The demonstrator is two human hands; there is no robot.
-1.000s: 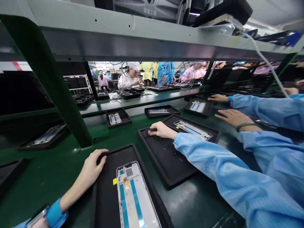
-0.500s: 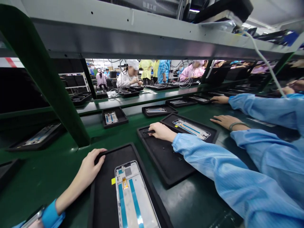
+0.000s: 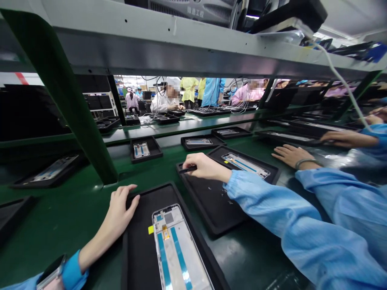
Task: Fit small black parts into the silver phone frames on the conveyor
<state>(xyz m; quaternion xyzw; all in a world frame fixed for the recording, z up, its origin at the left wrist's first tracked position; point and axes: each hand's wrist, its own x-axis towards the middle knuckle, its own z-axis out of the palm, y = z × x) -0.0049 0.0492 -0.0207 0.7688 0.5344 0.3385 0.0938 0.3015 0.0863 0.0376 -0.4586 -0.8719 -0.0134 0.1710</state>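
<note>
My left hand (image 3: pixel 121 209) is at the upper left corner of a black tray (image 3: pixel 137 249), thumb over the rim and fingers along its outer side. In that tray lies a silver phone frame (image 3: pixel 178 245) with blue strips, an orange flex piece and a yellow tab. My right hand (image 3: pixel 205 166), in a light blue sleeve, is above the far end of a second black tray (image 3: pixel 211 217). Its fingers are closed on a small black part (image 3: pixel 188 170), whose kind I cannot make out. A few tiny bits (image 3: pixel 223 194) lie in that second tray.
Another tray with a phone frame (image 3: pixel 246 164) lies behind my right wrist. A co-worker's hand (image 3: pixel 292 155) rests on the green bench at the right; another hand (image 3: pixel 347 139) is beyond it. A green post (image 3: pixel 81 133) rises at left, under a grey shelf (image 3: pixel 181 48).
My right hand has lifted slightly from the second tray with the black part in its fingers. The far co-worker's hand has moved right along with a tray. My left hand stays at the tray corner.
</note>
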